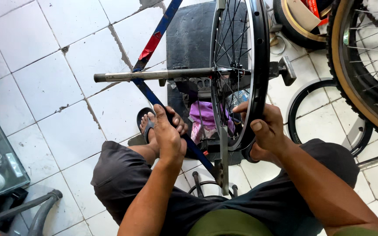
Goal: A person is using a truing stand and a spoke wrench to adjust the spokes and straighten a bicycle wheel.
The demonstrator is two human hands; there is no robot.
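The blue bar [162,109] is being gripped by the closed left hand [168,133] near the sandalled foot [147,124], while the black rim [259,65], standing upright in the stand [223,161] at centre, is being pinched at its near edge by the right hand [263,129].

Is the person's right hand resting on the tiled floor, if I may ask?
No, the right hand grips the black wheel rim, well above the floor.

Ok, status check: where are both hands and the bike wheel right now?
Left hand shut on blue frame bar. Right hand gripping black wheel rim, wheel upright in stand. Metal axle bar crosses in front; nothing blocking hands.
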